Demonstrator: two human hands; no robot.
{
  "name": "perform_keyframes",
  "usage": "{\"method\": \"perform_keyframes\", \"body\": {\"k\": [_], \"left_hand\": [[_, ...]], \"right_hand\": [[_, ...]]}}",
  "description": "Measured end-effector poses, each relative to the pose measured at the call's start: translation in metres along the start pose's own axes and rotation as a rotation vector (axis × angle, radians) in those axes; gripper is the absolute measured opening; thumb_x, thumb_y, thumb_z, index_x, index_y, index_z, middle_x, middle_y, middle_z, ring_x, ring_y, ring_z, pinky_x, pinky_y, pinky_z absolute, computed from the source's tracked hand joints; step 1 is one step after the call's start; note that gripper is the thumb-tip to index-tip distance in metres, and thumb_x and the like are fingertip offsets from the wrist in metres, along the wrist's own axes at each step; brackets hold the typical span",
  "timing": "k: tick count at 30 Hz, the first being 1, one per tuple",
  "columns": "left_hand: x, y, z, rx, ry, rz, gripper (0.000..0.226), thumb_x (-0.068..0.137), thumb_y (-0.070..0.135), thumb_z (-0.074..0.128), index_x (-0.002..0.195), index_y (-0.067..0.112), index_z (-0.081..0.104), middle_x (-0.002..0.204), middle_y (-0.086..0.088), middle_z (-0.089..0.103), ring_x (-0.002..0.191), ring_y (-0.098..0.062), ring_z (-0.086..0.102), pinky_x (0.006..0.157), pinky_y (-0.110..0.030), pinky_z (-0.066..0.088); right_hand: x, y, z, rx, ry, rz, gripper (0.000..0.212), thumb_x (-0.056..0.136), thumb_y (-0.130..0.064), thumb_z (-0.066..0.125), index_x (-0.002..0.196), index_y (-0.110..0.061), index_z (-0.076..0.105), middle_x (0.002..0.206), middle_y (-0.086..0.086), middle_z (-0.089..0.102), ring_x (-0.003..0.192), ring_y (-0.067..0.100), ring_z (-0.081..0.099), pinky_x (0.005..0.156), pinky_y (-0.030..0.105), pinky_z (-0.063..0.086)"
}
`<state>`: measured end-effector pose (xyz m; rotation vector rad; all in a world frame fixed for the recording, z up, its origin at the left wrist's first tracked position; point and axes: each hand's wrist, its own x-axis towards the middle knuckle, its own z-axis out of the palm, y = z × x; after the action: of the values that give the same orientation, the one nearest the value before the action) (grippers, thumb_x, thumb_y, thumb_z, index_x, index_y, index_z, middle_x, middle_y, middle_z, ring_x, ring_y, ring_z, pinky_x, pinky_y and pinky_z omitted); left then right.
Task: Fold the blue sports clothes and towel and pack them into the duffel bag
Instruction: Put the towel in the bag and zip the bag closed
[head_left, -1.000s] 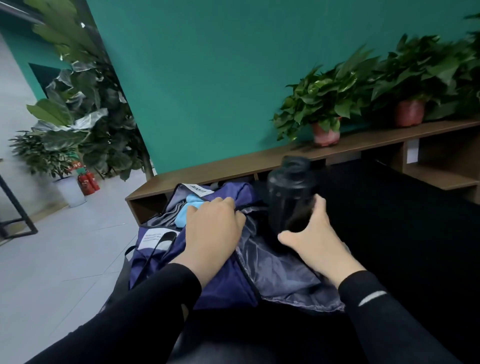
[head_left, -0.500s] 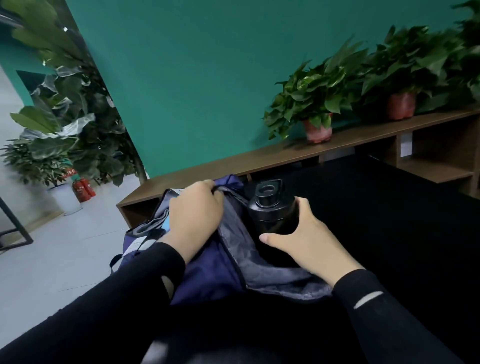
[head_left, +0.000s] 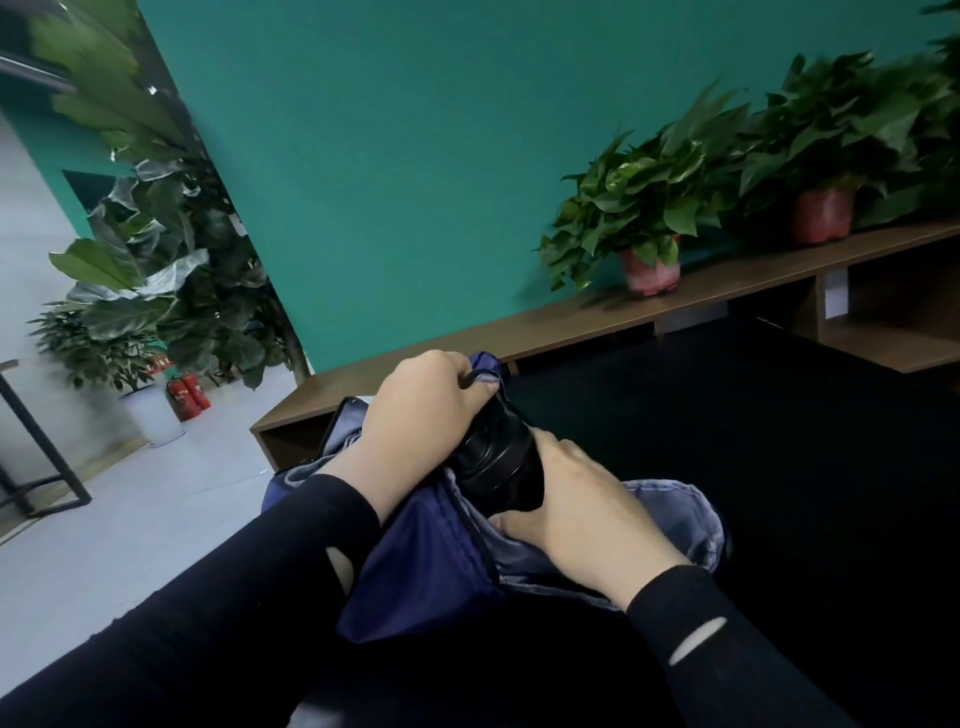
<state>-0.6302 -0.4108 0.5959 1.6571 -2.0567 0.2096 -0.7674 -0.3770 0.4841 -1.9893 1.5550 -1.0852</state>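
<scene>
Since a second ago I have brought the black bottle (head_left: 496, 460) down from above the duffel bag (head_left: 426, 571) and tipped it over, so it now lies slanted in the bag's open mouth with most of its body between my two hands. My left hand (head_left: 415, 431) has slid up from the flat of the bag to its far edge, where my fingers curl round a fold of the blue fabric and pinch it, lifting the rim. My right hand (head_left: 582, 514) is wrapped round the near end of the bottle, thumb underneath against the grey lining (head_left: 670, 512). The bag sits on the dark bench (head_left: 779, 467) right in front of me, its navy side towards my left sleeve (head_left: 234, 597). I cannot see the blue clothes or towel from here. Beyond the bench a wooden shelf (head_left: 597, 312) runs along the green wall, carrying a potted plant (head_left: 644, 218) in a reddish pot.
</scene>
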Motion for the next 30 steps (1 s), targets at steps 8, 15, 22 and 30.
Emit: {"method": "perform_keyframes", "body": {"k": [8,15,22,30], "left_hand": [[-0.016,0.02,0.0,0.108,0.033,0.292,0.026,0.096,0.048,0.057,0.084,0.026,0.05,0.071,0.004,0.057,0.074,-0.027,0.057,0.068,-0.038,0.05],[-0.021,0.012,0.006,-0.015,-0.011,0.316,0.03,0.094,0.056,0.056,0.087,0.028,0.06,0.08,0.006,0.063,0.079,-0.015,0.06,0.078,-0.041,0.052],[-0.016,-0.02,0.008,-0.138,-0.207,-0.014,0.046,0.102,0.053,0.042,0.143,0.035,0.052,0.141,0.004,0.059,0.131,-0.02,0.053,0.106,-0.029,0.039],[-0.022,-0.021,0.014,-0.141,-0.182,0.02,0.054,0.101,0.054,0.043,0.151,0.034,0.043,0.154,0.007,0.045,0.14,-0.014,0.043,0.114,-0.03,0.033]], "right_hand": [[0.013,-0.002,0.036,0.177,0.138,0.024,0.062,0.081,-0.032,0.072,0.136,-0.031,0.044,0.119,-0.004,0.066,0.111,0.021,0.063,0.084,0.035,0.05],[0.017,0.014,0.044,0.074,-0.141,-0.01,0.089,0.1,-0.03,0.06,0.162,-0.024,-0.004,0.134,0.006,0.063,0.114,0.024,0.063,0.096,0.029,0.048],[0.013,0.028,0.029,0.059,-0.064,0.013,0.078,0.091,-0.042,0.072,0.157,-0.029,0.033,0.142,0.002,0.06,0.128,0.019,0.057,0.102,0.028,0.046],[0.015,0.027,0.052,0.104,-0.097,0.055,0.061,0.1,-0.032,0.059,0.155,-0.024,0.035,0.139,0.006,0.062,0.13,0.024,0.056,0.104,0.033,0.047]]}}
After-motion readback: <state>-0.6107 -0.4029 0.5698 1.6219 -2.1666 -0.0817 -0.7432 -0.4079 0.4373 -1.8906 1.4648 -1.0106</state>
